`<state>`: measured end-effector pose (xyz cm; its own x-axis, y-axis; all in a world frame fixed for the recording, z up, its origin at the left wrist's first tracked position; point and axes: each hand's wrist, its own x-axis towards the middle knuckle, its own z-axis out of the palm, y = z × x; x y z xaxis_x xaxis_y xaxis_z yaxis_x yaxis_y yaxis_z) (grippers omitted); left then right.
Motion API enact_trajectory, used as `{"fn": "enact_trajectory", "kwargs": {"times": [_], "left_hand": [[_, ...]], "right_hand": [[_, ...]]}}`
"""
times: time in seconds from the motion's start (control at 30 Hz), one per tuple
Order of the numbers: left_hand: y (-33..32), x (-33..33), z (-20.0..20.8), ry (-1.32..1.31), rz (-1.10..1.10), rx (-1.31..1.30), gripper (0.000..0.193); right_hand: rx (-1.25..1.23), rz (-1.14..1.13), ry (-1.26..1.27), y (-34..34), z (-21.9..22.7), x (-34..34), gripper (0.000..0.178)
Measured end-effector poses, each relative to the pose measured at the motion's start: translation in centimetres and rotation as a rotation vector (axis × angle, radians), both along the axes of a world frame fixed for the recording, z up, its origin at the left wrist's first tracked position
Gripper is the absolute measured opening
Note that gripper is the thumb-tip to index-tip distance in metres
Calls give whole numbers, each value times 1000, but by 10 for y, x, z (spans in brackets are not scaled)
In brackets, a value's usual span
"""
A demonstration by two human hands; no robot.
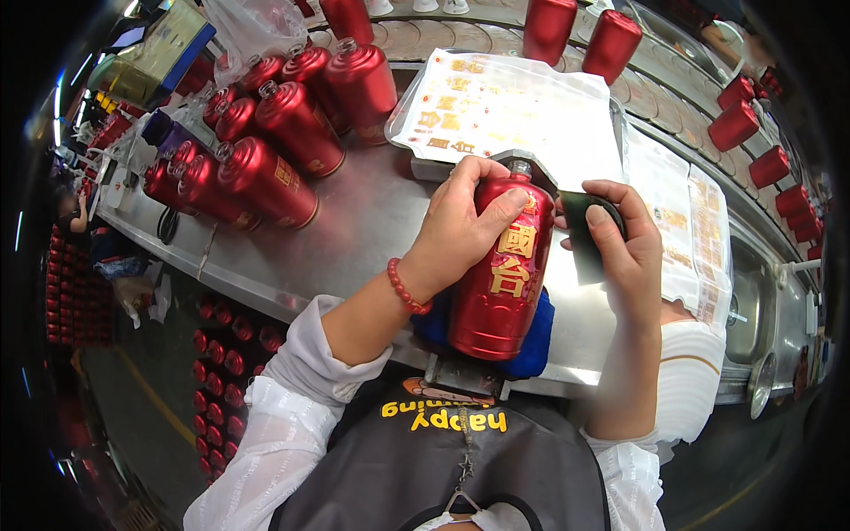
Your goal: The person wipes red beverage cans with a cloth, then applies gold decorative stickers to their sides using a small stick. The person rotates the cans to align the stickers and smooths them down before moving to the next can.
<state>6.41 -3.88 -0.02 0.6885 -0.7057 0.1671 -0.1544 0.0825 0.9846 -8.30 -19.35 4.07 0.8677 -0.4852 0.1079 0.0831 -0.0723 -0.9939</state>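
**Two hands, one red bottle, one dark green flat piece**

Left hand (465, 212): centre of the frame; fingers curled over the shoulder of a bottle, thumb laid along its front; grip closed.

Glossy red bottle with raised gold characters (501, 265): centre of the frame; clear glass neck toward the top, base toward the bottom.

Right hand (622, 232): right of centre, just beside the bottle; thumb and fingers pinched on a thin piece; whether a fingertip touches the bottle cannot be told.

Dark green flat piece (581, 237): in the right hand, close to the bottle's right side; material unclear.

Red bead bracelet (407, 288): on the left wrist.

Bright blue cloth (537, 334): around the bottle's lower part, showing on both sides.

Black apron with yellow lettering (443, 451): bottom centre, between loose white sleeves (274, 434).

Brushed grey metal table (354, 239): across the middle of the frame.

White sheets with gold labels (531, 102): top centre, on a shallow grey metal tray (401, 111); further white label sheets (677, 208) lie to the right.

Group of matt red bottles with clear necks (290, 124): upper left, closely set.

Curved slatted conveyor (660, 102): top centre to upper right, carrying red bottles (611, 42).

Stainless steel sink (751, 305): far right.

Rows of red bottles (217, 380): lower left, below table level.
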Motion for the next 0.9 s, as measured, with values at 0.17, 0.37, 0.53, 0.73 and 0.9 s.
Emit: {"fn": "enact_trajectory", "kwargs": {"times": [0.17, 0.37, 0.53, 0.73, 0.9], "left_hand": [[-1, -2, 6, -68, 29, 49, 42], [2, 1, 5, 222, -54, -74, 39], [1, 8, 2, 45, -62, 41, 35], [-1, 9, 8, -81, -32, 138, 34], [3, 6, 3, 143, -92, -24, 33]], "right_hand": [[-443, -74, -68, 12, -10, -4, 32], [-758, -119, -88, 21, -17, -2, 42], [-105, -143, -14, 13, -13, -4, 22], [-161, -59, 45, -3, -2, 7, 16], [-70, 69, 134, -13, 1, 8, 16]]}}
